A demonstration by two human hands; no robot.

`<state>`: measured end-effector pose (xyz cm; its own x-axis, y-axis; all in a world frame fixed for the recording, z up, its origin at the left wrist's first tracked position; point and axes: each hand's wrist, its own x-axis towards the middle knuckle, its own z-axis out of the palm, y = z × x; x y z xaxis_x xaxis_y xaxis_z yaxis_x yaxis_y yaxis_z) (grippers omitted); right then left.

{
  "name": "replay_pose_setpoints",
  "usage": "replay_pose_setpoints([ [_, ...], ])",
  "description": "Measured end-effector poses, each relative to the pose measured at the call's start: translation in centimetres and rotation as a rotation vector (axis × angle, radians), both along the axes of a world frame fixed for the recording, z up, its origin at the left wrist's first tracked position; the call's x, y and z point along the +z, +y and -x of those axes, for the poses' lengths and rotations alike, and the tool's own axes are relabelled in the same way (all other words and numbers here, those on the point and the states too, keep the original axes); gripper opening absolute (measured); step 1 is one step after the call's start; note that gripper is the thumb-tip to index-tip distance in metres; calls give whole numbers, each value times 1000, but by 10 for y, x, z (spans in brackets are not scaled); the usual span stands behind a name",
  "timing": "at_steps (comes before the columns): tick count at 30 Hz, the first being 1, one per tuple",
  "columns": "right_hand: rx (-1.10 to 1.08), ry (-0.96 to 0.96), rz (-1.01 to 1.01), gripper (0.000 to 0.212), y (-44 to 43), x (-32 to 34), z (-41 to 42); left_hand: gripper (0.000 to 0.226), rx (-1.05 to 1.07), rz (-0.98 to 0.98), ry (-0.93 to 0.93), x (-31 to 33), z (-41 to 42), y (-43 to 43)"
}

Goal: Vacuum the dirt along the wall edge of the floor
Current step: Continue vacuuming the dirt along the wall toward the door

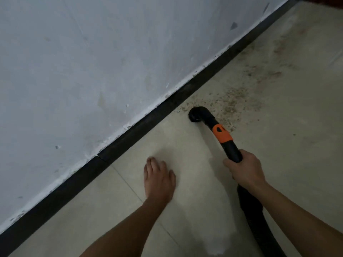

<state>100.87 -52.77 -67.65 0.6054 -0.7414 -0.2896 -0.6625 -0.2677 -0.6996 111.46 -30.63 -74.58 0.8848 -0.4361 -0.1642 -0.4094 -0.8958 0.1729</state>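
Nearest you, the black hose [250, 206] trails back under your right arm. It looks soft and will likely drag and tug as you go. Your left hand [159, 179] lies palm down over the floor [118, 210], fingers straight, holding nothing. Your right hand [243, 167] is wrapped round the wand [233, 151] just behind its orange collar [221, 133], a sound hold for what should be a light, stiff tube. Beyond, the nozzle [196, 114] sits at the near edge of the dirt [233, 102], which runs on along the dark skirting [148, 119].

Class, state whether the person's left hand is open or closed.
Open: the left hand has straight fingers, palm down, and holds nothing.
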Motion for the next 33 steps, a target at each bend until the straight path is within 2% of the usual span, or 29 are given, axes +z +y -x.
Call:
replay_pose_setpoints([
  [3, 50, -1, -59, 14, 0, -2, -2, 59, 65, 53, 37, 0, -2, -19],
  [8, -120, -87, -109, 10, -23, -5, -25, 62, 103, 78, 0, -17, 4, -23],
  [12, -16, -108, -250, 10, -25, -4, -57, 65, 103, 80, -21, -18, 5, -22],
  [18, 65, -94, -301, 10, -11, 0, -51, 67, 115, 52, -14, -22, 4, -22],
  [26, 321, 30, -147, 17, 16, 6, -27, 64, 130, 59, -18, -19, 4, -22],
  [30, 272, 76, 10, 18, -9, 14, 1, 62, 127, 83, -8, -13, 5, -23],
  [33, 225, 100, 40, 22, -21, 14, 61, 62, 125, 89, 3, -9, 6, -23],
])
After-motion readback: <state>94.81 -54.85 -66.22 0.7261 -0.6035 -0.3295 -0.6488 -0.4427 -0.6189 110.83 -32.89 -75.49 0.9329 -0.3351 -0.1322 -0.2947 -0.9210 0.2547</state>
